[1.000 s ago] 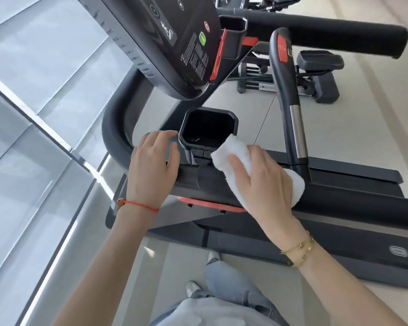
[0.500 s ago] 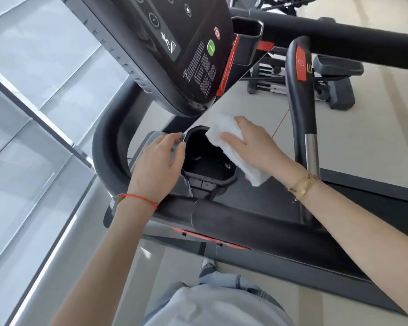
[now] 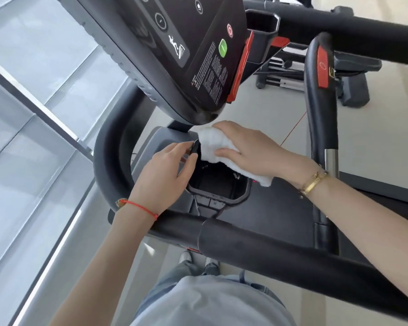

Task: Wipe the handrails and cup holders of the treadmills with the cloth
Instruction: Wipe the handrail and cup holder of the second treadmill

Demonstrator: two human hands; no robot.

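Note:
A black cup holder sits under the treadmill console, just beyond the thick black handrail that crosses in front of me. My right hand presses a folded white cloth against the holder's far rim, fingers spread over it. My left hand grips the holder's left rim, thumb and fingertips curled on its edge. A second cup holder shows at the console's far side.
The tilted black console with a green button overhangs the hands. An upright black grip with a red pad stands at the right. Another handrail runs along the top. Window glass fills the left. Other gym machines stand beyond.
My right hand carried the cloth from the near handrail up to the cup holder and on to its far rim. My left hand shifted from the rail to the holder's left edge.

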